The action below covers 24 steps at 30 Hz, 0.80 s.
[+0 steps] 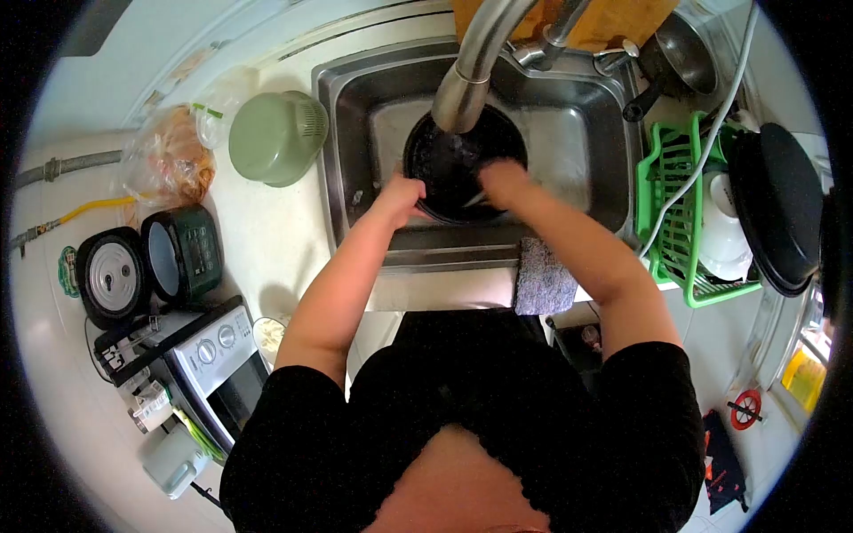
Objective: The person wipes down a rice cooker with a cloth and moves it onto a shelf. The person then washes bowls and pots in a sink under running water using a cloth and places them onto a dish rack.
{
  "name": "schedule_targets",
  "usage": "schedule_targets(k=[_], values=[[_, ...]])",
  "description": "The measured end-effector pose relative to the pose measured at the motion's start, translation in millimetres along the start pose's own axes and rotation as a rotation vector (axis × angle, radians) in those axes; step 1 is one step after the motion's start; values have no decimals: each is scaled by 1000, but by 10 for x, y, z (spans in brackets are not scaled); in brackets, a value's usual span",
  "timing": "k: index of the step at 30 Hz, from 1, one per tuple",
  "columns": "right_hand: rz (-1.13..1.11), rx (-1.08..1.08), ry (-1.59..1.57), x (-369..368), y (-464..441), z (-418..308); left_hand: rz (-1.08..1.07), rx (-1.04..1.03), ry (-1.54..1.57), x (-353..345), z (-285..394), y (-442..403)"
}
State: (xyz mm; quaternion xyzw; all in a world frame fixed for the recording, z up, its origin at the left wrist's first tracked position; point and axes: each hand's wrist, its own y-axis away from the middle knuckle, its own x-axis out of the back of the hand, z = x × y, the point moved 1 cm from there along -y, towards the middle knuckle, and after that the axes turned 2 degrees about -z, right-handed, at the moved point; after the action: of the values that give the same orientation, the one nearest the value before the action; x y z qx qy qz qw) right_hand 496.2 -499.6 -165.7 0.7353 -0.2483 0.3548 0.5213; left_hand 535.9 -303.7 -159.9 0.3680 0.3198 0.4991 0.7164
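Note:
A round black pot [422,169] sits in the stainless steel sink [573,147], under the metal faucet [464,93]. My left hand [404,197] grips the pot's near left rim, its fingers closed around the edge. Over the pot's right side, my right hand [506,182] is smeared by motion and reaches inside. Something pale shows by its fingers, too blurred to name. The pot's inside is dark, with what looks like water under the spout.
Left of the sink stands a green plastic basin [271,142]. A green dish rack [671,209] with a large black pan [777,209] is at the right. A grey cloth [545,280] hangs over the front edge. A frying pan [684,58] lies behind.

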Motion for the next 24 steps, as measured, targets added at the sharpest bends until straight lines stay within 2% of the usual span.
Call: schedule_targets(k=[1, 2, 3, 5, 7, 8, 9, 13, 15, 16, 17, 19, 20, 21, 23, 24], values=[[136, -37, 180, 78, 17, 81, 1, -2, 2, -22, 12, 7], [513, -110, 189, 106, -39, 125, -75, 58, 58, -68, 17, 9], [569, -103, 150, 155, -73, 207, -152, 120, 113, -117, 19, 20], [591, -279, -207, 280, -233, 218, -207, 113, 114, -216, 107, 95], [624, -287, -424, 165, -496, 164, -257, 109, 110, -283, 174, 160], [805, -192, -420, 167, -604, 75, -250, 117, 104, -315, 190, 185], [790, -217, -774, 98, -655, 3, -243, 127, 97, -334, 189, 202], [620, 130, -935, -182, -650, -372, -94, 30, 111, -278, 103, 101], [226, 337, -857, -239, -427, -331, -60, 98, 70, -125, 76, 27], [96, 359, -786, -280, -331, -289, -106, 105, 79, -74, 61, 18], [94, 360, -785, -310, -291, -210, -106, 106, 81, -86, 32, 41], [-86, 490, -444, -346, -223, -124, -82, 58, 108, -171, -58, 117], [-87, 490, -282, -331, -207, -116, -44, 34, 70, -233, -53, 155], [-86, 488, -283, -338, -210, -154, -46, 35, 69, -231, -38, 152], [103, 404, -133, -358, -266, -251, -103, 25, -7, -247, 6, 134], [109, 408, -128, -341, -336, -267, -99, 18, -7, -234, 26, 137]])
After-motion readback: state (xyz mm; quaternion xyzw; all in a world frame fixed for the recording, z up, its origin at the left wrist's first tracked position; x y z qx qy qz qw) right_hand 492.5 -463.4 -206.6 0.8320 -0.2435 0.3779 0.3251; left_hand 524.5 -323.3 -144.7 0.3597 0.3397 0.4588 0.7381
